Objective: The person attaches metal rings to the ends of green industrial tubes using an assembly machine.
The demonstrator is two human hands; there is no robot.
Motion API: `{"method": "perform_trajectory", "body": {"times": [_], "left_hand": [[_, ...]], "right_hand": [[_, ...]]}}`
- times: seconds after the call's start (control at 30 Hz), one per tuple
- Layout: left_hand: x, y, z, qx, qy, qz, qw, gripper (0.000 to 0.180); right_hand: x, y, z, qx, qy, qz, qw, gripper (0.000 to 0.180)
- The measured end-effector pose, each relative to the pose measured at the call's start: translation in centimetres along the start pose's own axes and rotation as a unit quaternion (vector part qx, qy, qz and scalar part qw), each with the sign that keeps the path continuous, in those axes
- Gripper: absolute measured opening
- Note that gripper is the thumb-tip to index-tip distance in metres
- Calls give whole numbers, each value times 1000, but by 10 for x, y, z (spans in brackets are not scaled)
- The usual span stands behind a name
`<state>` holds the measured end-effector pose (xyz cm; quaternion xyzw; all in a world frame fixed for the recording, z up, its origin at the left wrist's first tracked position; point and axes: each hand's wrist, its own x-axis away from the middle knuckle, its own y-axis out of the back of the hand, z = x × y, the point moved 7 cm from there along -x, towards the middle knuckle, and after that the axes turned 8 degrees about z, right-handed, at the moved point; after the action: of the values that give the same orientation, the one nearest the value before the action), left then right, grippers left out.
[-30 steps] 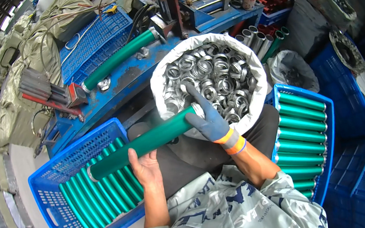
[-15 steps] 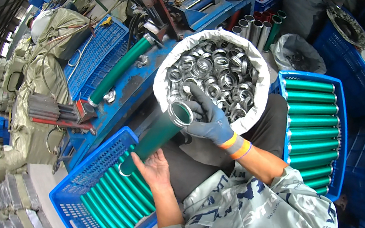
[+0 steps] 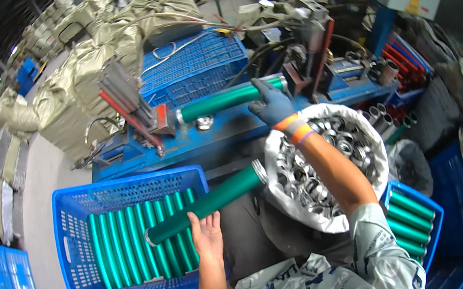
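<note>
A worker seated at a blue table (image 3: 224,136) handles two green tubes at once, a hand on each. The bare left hand (image 3: 207,234) is turned palm up, its forearm rising from the lower edge of the view, with the thumb against the near side of the held tube (image 3: 208,205) and the partly curled fingers supporting it from below. That tube hangs in the air, tilted up toward the right, its left end above the right part of the left crate (image 3: 69,251), where a row of green tubes (image 3: 132,247) lies side by side. The right hand (image 3: 272,104), in a dark blue glove with an orange cuff (image 3: 294,126), reaches far forward with the arm nearly straight, passing over a white sack (image 3: 304,215) of metal rings (image 3: 311,183). Its fingers bend over a second tube (image 3: 215,103) near that tube's right end; how tightly they close cannot be told. The second tube lies lengthwise along the table, its left end just beside a red-and-gray metal stand (image 3: 163,121) near the table's left end. Beyond the sack's near right side, the right crate (image 3: 437,223) holds more green tubes.
</note>
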<state>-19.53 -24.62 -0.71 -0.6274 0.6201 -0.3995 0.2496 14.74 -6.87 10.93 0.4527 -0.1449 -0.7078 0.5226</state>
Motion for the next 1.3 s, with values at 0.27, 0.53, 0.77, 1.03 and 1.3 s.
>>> {"method": "perform_trajectory", "body": {"times": [0.27,0.53,0.77,1.03,1.3], "left_hand": [[-12,9,-12,-40,-28,-10,999,40],[-95,-69,62,-86,59,85,991,46],[-283,-163,112,-56,12,38,998,60],[-326,-125,126,-124,61,-65,988,60],[-318,-127,108,-171,56,-81,980,66]], "right_hand": [[-69,-51,-21,321,-10,115,940,65],[36,144,36,-49,69,-163,983,58],[205,224,13,-249,-119,-278,920,56],[339,225,-6,-299,-219,-296,880,69],[385,238,0,-326,-264,-308,854,66]]}}
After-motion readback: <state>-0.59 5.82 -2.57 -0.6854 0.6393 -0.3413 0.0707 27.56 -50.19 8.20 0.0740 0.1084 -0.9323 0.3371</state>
